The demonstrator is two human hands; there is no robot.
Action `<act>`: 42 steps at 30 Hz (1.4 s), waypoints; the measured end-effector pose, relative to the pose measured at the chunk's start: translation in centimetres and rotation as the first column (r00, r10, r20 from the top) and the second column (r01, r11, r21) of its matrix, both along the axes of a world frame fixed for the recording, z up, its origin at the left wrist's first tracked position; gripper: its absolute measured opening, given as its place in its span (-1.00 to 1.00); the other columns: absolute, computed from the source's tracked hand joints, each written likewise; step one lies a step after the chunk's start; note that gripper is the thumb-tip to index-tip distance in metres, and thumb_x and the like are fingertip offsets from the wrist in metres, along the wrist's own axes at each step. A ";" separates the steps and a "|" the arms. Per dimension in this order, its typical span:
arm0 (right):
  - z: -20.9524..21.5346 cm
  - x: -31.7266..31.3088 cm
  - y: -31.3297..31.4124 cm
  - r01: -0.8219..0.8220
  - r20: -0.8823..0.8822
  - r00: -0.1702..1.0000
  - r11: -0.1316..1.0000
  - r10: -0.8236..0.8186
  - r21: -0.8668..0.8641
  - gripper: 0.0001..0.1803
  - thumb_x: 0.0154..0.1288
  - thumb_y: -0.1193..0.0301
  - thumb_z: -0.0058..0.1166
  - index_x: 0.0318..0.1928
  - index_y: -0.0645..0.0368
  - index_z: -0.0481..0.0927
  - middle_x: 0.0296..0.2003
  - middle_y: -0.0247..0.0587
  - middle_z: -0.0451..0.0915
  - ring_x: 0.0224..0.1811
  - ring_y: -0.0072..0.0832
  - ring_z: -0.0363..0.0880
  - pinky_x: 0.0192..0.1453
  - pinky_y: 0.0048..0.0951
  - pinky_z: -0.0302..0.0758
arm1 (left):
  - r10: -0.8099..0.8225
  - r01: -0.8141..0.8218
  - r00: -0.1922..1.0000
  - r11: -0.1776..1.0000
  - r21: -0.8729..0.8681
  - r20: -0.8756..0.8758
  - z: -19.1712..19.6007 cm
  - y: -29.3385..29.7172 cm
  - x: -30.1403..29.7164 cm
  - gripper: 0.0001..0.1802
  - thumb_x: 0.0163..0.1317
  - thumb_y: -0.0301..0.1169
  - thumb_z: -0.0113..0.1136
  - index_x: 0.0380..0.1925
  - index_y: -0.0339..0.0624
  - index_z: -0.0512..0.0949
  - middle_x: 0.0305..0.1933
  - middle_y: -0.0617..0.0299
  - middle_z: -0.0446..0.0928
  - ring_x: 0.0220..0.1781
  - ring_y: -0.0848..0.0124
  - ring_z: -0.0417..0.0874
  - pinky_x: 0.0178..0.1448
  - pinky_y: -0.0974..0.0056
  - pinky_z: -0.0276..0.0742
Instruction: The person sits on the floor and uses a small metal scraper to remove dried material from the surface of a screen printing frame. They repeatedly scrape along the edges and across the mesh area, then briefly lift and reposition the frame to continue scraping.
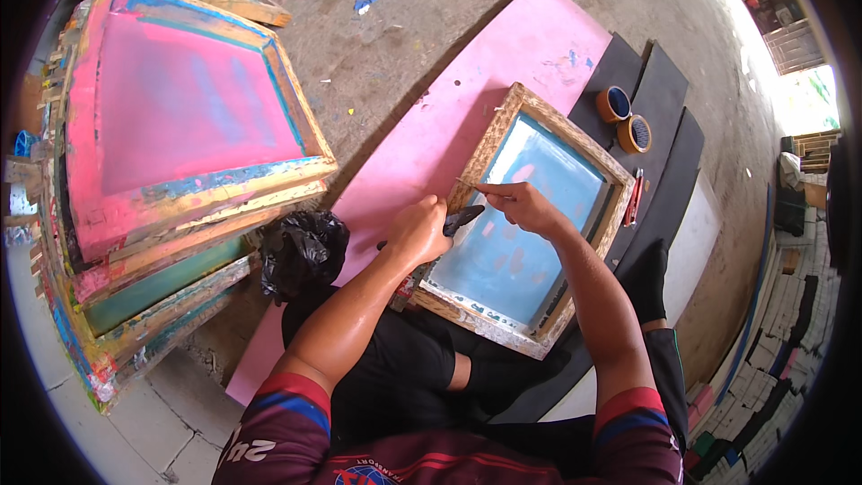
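The likeliest trouble was a torn or scratched mesh (516,283): your right hand (521,205) reached over it with a thin piece (470,185) in its fingertips, so a slip off the left rail (489,151) could have driven the tip inward. A loose pinch could also have dropped the piece, and a rocking screen (543,247) would have thrown your aim off. The black bag (305,253), left of centre, sat near enough to your left forearm (355,310) to snag. The screen lay aslant in the centre of the view, over the pink board (422,157), its mesh just below and right of your right fingertips, which were closed on the piece at the left rail. Your left hand (418,229) curled round a dark object (463,217), its kind unclear, beside that rail; whether it touched the wood could not be told.
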State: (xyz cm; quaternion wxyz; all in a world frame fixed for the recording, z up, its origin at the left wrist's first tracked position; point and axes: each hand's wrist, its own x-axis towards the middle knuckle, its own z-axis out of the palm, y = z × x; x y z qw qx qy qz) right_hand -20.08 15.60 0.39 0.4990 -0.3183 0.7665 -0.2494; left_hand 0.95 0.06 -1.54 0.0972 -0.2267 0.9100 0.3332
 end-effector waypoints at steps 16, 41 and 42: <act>1.3 6.1 4.8 -0.064 -0.664 0.747 0.992 -0.025 -0.109 -0.57 0.57 0.23 0.23 0.38 -0.30 0.72 -0.36 -0.05 0.78 -0.36 -0.03 0.80 -0.25 -0.03 0.69 | 0.003 -0.003 0.999 1.000 0.020 0.038 1.0 0.1 -0.1 -0.28 0.04 -0.34 0.57 0.25 -0.39 0.63 0.10 -0.07 0.71 0.15 -0.06 0.78 0.21 -0.03 0.74; -1.7 6.6 5.0 0.162 -0.314 0.921 0.959 -0.232 -0.234 -0.55 0.64 0.29 0.17 0.45 -0.15 0.67 -0.16 0.02 0.84 -0.18 -0.08 0.86 -0.03 -0.09 0.71 | -0.038 0.039 0.995 0.999 0.002 -0.096 0.1 -0.3 0.0 -0.34 -0.03 -0.34 0.53 0.12 -0.43 0.68 0.04 -0.12 0.74 0.08 -0.07 0.80 0.15 -0.03 0.76; -1.6 6.8 5.0 0.161 -0.316 0.920 0.959 -0.231 -0.232 -0.56 0.65 0.29 0.18 0.46 -0.14 0.67 -0.16 0.03 0.84 -0.17 -0.15 0.87 -0.02 -0.15 0.70 | -0.041 0.042 0.997 0.999 0.009 -0.069 0.2 -0.4 0.0 -0.33 -0.03 -0.34 0.53 0.14 -0.43 0.67 0.04 -0.11 0.74 0.09 -0.06 0.80 0.16 -0.03 0.76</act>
